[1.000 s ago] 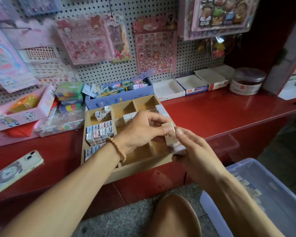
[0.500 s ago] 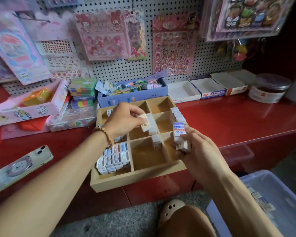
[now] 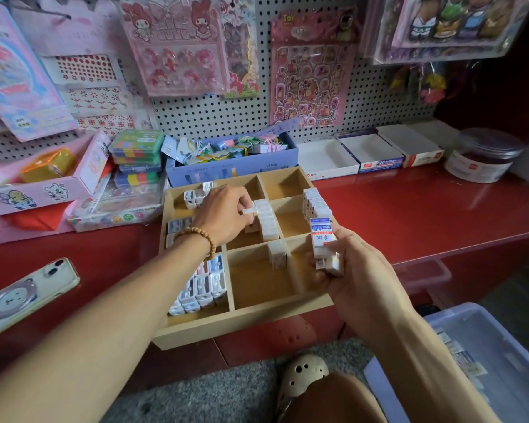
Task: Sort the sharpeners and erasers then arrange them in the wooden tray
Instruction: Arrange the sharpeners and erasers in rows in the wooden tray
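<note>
The wooden tray (image 3: 242, 326) sits on the red bench (image 3: 409, 215), its near edge overhanging the front. My left hand (image 3: 223, 213) is over the tray's centre compartment – its fingers pinch one white eraser (image 3: 251, 211) against the row of erasers (image 3: 268, 222) standing on edge there. My right hand (image 3: 358, 270), at 3 o'clock from the tray's centre, grips a stack of erasers (image 3: 322, 244), the top one showing a blue-and-red label. A second eraser row (image 3: 315, 204) lines the compartment at 1 o'clock. Sharpeners (image 3: 200, 290) fill the compartment at 7 o'clock; a few more (image 3: 196, 195) stand at 11 o'clock. A phone (image 3: 25, 296) lies on the bench at 9 o'clock, well apart from the tray.
</note>
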The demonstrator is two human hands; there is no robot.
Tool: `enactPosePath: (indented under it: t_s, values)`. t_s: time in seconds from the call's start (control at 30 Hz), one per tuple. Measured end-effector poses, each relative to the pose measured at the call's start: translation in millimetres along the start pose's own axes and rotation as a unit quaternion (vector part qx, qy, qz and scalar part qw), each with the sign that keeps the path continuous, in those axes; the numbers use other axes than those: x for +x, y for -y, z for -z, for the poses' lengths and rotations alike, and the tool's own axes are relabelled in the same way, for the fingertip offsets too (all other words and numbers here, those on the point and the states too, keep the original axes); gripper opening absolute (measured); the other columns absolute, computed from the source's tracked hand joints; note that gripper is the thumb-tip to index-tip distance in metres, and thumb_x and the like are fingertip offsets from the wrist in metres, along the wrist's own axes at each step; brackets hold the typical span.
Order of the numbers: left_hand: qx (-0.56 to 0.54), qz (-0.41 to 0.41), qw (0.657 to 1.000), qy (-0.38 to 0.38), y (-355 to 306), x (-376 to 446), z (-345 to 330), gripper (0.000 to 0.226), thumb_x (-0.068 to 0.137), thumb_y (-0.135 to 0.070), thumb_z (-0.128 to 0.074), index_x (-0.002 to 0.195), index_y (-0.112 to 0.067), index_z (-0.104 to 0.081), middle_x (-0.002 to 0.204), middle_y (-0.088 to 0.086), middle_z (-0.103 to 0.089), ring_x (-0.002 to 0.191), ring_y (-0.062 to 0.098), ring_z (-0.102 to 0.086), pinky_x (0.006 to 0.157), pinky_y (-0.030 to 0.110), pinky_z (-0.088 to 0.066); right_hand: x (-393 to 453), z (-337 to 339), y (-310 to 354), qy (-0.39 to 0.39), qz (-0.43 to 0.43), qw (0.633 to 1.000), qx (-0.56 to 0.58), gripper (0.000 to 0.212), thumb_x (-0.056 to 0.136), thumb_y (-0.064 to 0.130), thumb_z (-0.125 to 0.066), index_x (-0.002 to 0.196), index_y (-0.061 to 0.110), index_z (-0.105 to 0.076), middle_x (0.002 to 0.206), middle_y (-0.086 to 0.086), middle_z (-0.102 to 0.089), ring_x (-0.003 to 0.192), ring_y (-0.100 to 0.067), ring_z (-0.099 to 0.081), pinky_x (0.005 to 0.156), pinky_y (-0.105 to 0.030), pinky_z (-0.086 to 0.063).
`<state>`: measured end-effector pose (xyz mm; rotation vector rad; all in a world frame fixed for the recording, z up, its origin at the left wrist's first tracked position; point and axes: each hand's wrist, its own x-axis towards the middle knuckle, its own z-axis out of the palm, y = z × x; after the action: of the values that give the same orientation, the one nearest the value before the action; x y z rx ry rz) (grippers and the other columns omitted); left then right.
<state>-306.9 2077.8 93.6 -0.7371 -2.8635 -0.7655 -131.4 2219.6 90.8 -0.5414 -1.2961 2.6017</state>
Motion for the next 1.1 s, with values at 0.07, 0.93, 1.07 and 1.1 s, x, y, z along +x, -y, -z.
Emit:
enactPosePath:
  t_s: [0.07,0.93,1.07,1.1]
  values:
    - [-0.004,0.004,1.0,-0.006,1,-3,-2,0.02,0.077,-0.017,-0.081,0.085,-0.023,-0.063,0.081,-0.007,-0.061,0.084,0.018,-0.061,0.078,0.037,-0.054,-2,-1,0,0.001,0.005,1.0,-0.004,0.036,0.093,-0.002,-0.042,0.116,0.007,-0.068,0.082,-0.01,-0.066,0.062,-0.014,-0.06,0.05,-0.025,-0.04]
    - [-0.352,-0.013,0.914,0.2,-87,-25,25,0.008,0.089,-0.005,-0.067,0.096,-0.002,-0.071,0.082,0.014,-0.07,0.061,0.013,-0.064,0.06,0.021,-0.057,-18,18,20,-0.027,0.053,0.998,0.023,0.031,0.094,-0.014,-0.043,0.119,-0.001,-0.054,0.096,-0.02,-0.068,0.079,-0.026,-0.063,0.068,-0.032,-0.048]
    - [-0.274,-0.015,0.947,0.17,-90,-19,17,0.007,0.088,-0.009,-0.07,0.093,-0.006,-0.072,0.079,0.012,-0.073,0.061,0.011,-0.065,0.065,0.027,-0.059,-19,33,21,-0.049,0.065,0.997,-0.005,0.038,0.091,-0.017,-0.05,0.122,0.003,-0.06,0.08,-0.007,-0.073,0.086,-0.029,-0.066,0.077,-0.036,-0.053]
    - [-0.257,-0.017,0.953,0.161,-90,-16,14,0.006,0.086,-0.01,-0.071,0.092,-0.009,-0.072,0.08,0.012,-0.073,0.062,0.012,-0.066,0.066,0.03,-0.059,-19,36,21,-0.06,0.07,0.996,-0.016,0.039,0.091,-0.016,-0.052,0.122,0.005,-0.061,0.078,-0.005,-0.073,0.085,-0.028,-0.069,0.081,-0.038,-0.053]
